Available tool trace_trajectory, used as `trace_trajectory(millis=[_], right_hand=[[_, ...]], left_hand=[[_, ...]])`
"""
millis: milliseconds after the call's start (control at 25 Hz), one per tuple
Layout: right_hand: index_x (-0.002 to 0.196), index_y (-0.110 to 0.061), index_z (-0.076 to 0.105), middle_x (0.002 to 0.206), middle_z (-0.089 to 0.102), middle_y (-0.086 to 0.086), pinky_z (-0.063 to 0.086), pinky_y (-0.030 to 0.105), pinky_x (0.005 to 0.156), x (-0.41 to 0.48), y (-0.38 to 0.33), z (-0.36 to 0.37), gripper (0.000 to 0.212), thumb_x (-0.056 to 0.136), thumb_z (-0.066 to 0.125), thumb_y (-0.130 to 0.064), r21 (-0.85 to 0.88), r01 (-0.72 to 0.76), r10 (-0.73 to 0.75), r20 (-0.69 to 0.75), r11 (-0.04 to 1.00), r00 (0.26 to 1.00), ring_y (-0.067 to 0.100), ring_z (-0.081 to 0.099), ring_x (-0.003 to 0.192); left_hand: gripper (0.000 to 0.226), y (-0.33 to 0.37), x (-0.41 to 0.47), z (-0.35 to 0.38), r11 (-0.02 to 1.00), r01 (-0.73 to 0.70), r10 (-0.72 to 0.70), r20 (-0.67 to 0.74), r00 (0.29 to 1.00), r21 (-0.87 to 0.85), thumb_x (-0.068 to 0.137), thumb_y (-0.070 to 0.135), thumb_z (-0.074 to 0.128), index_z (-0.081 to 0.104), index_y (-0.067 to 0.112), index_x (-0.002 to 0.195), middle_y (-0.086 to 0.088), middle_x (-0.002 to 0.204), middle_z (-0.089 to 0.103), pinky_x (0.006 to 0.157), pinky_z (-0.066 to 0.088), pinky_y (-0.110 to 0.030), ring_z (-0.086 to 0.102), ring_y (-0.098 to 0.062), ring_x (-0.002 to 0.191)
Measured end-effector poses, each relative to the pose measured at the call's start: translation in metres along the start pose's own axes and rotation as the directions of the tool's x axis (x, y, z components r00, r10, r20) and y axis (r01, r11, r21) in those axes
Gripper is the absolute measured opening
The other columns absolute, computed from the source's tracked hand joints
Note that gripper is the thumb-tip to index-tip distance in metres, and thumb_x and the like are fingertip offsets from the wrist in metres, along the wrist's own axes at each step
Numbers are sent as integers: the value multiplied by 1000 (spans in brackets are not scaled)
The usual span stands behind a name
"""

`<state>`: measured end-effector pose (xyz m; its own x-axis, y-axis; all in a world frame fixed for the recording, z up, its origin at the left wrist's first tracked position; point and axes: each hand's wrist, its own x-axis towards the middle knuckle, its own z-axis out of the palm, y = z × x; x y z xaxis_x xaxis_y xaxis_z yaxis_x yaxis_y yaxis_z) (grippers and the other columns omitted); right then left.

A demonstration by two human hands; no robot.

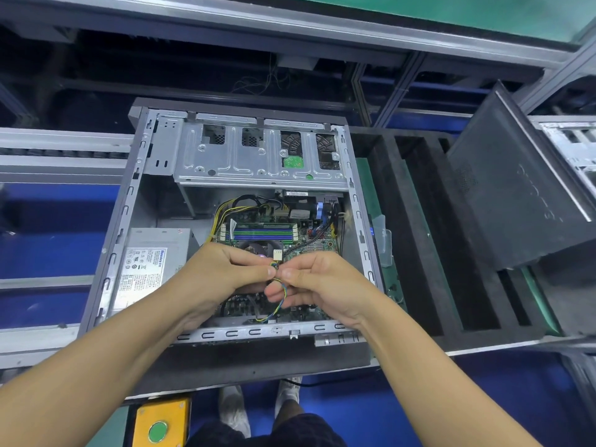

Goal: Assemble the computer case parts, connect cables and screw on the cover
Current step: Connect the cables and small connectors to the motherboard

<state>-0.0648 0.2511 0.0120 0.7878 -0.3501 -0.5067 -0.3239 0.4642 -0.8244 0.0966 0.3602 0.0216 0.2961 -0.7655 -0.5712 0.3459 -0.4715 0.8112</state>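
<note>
An open grey computer case [135, 201] lies flat on a black foam pad, with a motherboard [306, 240], a silver power supply [151, 266] and a metal drive cage [258, 156] inside. Over the motherboard, my left hand [219, 272] and my right hand [322, 285] meet. Both pinch a thin cable of blue, yellow and green wires [277, 298]. Its white connector [277, 254] sticks up just above my fingertips. The cable's other end runs down to the board's near edge. The black side cover [516, 195] leans upright at the right.
Black foam slots [419, 237] lie between the case and the cover. A yellow box with a green button [159, 427] sits at the bench's near edge. Conveyor rails run at left [48, 150], another case frame shows at far right [574, 146]. My shoes are visible on the blue floor below.
</note>
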Motion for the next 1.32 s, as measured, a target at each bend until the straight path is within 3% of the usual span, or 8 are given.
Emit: trace_trajectory(millis=[160,280,520,840,960,1080,1200,1320], right_hand=[[107,-17,69,88,68,3,57,33,73,4,1,1,19,88,69,-14,-37,119,-123,-167,992,978,21,66,81],[105,-33,75,86,68,-5,56,33,73,4,4,1,24,93,70,-13,-200,237,-262,-109,951,959,18,64,75],[100,-10,69,76,73,7,56,28,67,2,7,2,10,97,64,-3,-199,225,-260,-169,954,951,20,68,69],[98,1,60,76,73,16,59,29,64,1,3,2,9,95,59,10,-18,160,-161,-182,987,970,23,71,68],[94,0,60,73,71,15,57,29,60,2,3,2,12,94,57,12,-2,146,-144,-168,989,975,22,68,64],[88,-4,60,68,69,10,55,29,56,3,4,2,18,92,57,13,-41,146,-150,-137,988,979,18,64,59],[84,-7,60,64,66,6,55,29,53,1,4,4,21,91,58,13,-59,160,-165,-89,985,982,16,62,56],[83,-6,61,66,67,8,54,27,52,-2,1,4,19,89,59,11,27,179,-178,-52,983,983,16,61,55]], left_hand=[[10,-2,2,-1,1000,-15,16,-60,998,20,74,-2,79,81,8,78,-7,88,77,68,57,-19,73,-17,78],[11,-2,1,-2,995,-31,32,-12,999,95,76,4,80,81,11,84,-7,89,77,70,57,-20,72,-16,80],[24,-1,-4,-3,965,-141,155,-45,987,220,70,9,86,80,29,83,-4,78,76,73,59,-25,74,-16,75],[14,7,-7,-3,699,-321,407,14,913,639,70,31,86,75,39,70,18,66,70,59,47,-9,65,-1,64],[11,8,-4,-7,749,-306,322,81,943,587,75,25,83,75,31,74,8,71,72,67,52,-23,64,-10,65],[4,8,0,-9,934,-195,132,217,967,300,84,13,74,72,10,85,-4,77,66,68,53,-25,58,-13,72],[23,5,2,-17,1000,5,-15,420,908,24,89,12,63,63,-6,102,-13,83,55,70,53,-24,51,-13,74],[21,9,2,-24,999,-11,-7,528,849,32,93,12,56,58,-7,101,-12,79,50,74,52,-27,51,-16,74]])
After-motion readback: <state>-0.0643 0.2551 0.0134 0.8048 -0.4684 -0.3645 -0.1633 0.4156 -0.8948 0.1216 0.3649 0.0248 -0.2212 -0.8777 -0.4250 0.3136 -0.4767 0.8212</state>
